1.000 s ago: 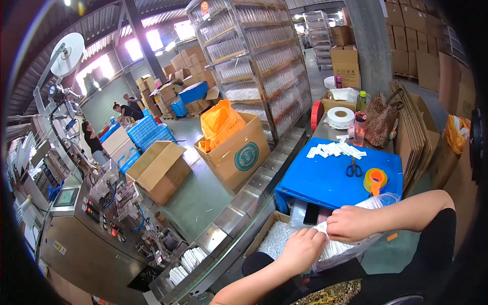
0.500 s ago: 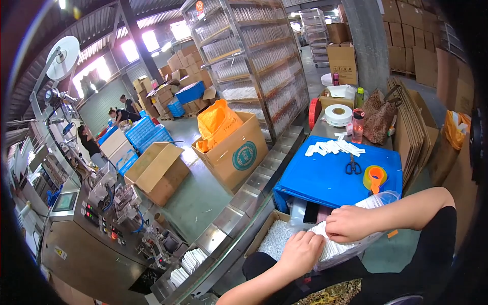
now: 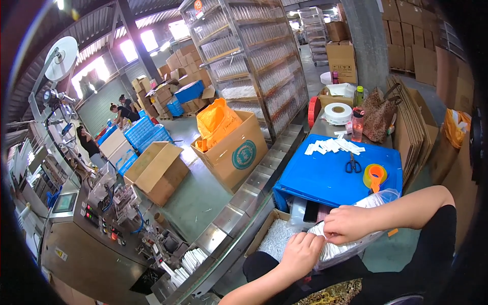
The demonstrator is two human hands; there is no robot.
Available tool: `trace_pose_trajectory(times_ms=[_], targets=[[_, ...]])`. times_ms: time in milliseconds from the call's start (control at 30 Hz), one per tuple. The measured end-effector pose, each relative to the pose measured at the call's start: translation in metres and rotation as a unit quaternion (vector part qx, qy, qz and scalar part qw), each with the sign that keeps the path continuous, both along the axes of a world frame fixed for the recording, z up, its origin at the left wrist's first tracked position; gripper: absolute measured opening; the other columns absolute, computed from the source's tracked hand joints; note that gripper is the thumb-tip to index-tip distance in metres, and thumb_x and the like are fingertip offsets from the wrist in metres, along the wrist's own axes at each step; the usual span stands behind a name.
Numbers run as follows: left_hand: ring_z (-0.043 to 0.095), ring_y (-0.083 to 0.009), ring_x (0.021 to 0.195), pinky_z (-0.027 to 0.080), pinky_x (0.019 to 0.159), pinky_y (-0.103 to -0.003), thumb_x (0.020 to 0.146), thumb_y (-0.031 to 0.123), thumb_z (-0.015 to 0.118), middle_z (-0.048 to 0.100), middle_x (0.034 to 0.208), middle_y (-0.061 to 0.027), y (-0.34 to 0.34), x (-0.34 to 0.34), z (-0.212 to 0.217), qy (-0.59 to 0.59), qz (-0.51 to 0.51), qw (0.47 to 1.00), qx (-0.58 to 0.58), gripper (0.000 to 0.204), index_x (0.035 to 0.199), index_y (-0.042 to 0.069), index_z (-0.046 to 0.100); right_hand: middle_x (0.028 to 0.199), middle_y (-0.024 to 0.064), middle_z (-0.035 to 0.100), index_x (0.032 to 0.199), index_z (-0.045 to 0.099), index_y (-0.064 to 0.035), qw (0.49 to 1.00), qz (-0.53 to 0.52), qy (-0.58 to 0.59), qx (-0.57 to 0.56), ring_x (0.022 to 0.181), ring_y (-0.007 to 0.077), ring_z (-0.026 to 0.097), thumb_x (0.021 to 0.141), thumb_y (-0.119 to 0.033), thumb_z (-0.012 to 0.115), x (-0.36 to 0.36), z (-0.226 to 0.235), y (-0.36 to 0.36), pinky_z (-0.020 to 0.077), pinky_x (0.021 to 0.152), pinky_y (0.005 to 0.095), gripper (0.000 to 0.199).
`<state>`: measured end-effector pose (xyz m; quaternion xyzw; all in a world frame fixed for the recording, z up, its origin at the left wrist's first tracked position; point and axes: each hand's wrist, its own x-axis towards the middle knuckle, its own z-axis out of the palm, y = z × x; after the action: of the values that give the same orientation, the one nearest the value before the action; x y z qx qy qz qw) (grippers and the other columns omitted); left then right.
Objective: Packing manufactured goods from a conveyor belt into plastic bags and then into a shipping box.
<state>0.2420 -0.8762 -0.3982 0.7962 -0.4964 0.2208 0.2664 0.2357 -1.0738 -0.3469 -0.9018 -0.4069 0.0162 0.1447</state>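
Observation:
A clear plastic bag (image 3: 365, 245) packed with rows of thin white packets (image 3: 335, 251) lies across my lap. Both hands are at the row's near end, almost touching each other. My left hand (image 3: 301, 254) has its fingers curled down on the packet edges. From the right, my right hand (image 3: 346, 223) reaches over, its fingers closed on the tops of the same packets. My fingers hide exactly how many packets are between them. Left of the bag, a cardboard box (image 3: 260, 235) holds a heap of small white pieces (image 3: 277, 239).
A blue crate top (image 3: 315, 175) carries loose white strips (image 3: 333, 146), scissors (image 3: 353, 163) and a tape dispenser (image 3: 375, 177). A metal conveyor (image 3: 229, 221) runs along my left, with white packets (image 3: 193, 262) near a machine (image 3: 91, 244). Flat cartons (image 3: 409, 127) lean at right.
Both hands stay nearly in place, with only slight finger movement on the packets. White packets on the conveyor have shifted a little. A co-worker in the background has straightened somewhat.

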Motion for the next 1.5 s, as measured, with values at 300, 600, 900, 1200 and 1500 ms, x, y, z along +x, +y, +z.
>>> trace_pose_trajectory(times_ms=[300, 600, 900, 1200, 1500], targets=[[0.054, -0.0224, 0.068, 0.042, 0.061, -0.033, 0.075, 0.012, 0.065, 0.055, 0.073, -0.0045, -0.002, 0.003, -0.006, 0.011, -0.025, 0.999, -0.031, 0.014, 0.085, 0.007, 0.057, 0.08, 0.0075, 0.057, 0.078, 0.056, -0.0079, 1.0, 0.01, 0.021, -0.021, 0.079, 0.0258, 0.056, 0.08, -0.025, 0.055, 0.001, 0.0, 0.001, 0.0451, 0.067, 0.0369, 0.018], [0.053, -0.0242, 0.07, 0.042, 0.064, -0.034, 0.075, 0.011, 0.063, 0.053, 0.072, -0.0056, -0.001, 0.006, -0.006, 0.028, -0.021, 0.999, -0.018, 0.011, 0.083, 0.007, 0.057, 0.082, 0.0076, 0.057, 0.08, 0.057, -0.0072, 0.996, 0.005, 0.007, -0.09, 0.083, 0.0246, 0.056, 0.083, -0.026, 0.053, 0.001, 0.011, 0.003, 0.0445, 0.068, 0.0377, 0.02], [0.056, -0.0281, 0.075, 0.042, 0.069, -0.042, 0.08, 0.031, 0.057, 0.054, 0.076, -0.0082, 0.012, 0.013, 0.03, 0.034, 0.027, 0.984, 0.175, 0.024, 0.078, 0.007, 0.053, 0.08, 0.0046, 0.053, 0.085, 0.055, -0.0087, 0.97, -0.006, -0.119, -0.214, 0.08, 0.0197, 0.055, 0.077, -0.016, 0.055, -0.03, 0.032, -0.027, 0.0438, 0.064, 0.0316, 0.011], [0.056, -0.0267, 0.071, 0.045, 0.063, -0.038, 0.083, 0.032, 0.055, 0.053, 0.075, -0.0062, -0.008, 0.019, -0.001, 0.011, -0.02, 0.991, 0.133, 0.022, 0.079, 0.011, 0.053, 0.075, 0.0047, 0.056, 0.082, 0.055, -0.0086, 0.99, -0.045, -0.136, -0.014, 0.073, 0.0205, 0.056, 0.08, -0.019, 0.056, -0.014, -0.001, -0.037, 0.0458, 0.064, 0.0324, 0.011], [0.054, -0.0205, 0.067, 0.043, 0.061, -0.032, 0.078, 0.026, 0.061, 0.053, 0.074, -0.0022, 0.009, 0.025, -0.01, -0.048, -0.098, 0.991, 0.081, 0.015, 0.077, 0.012, 0.055, 0.096, 0.0101, 0.064, 0.098, 0.062, -0.0039, 0.99, 0.076, -0.103, 0.064, 0.09, 0.023, 0.062, 0.084, -0.026, 0.058, -0.041, 0.029, -0.044, 0.0512, 0.076, 0.0323, 0.027]])
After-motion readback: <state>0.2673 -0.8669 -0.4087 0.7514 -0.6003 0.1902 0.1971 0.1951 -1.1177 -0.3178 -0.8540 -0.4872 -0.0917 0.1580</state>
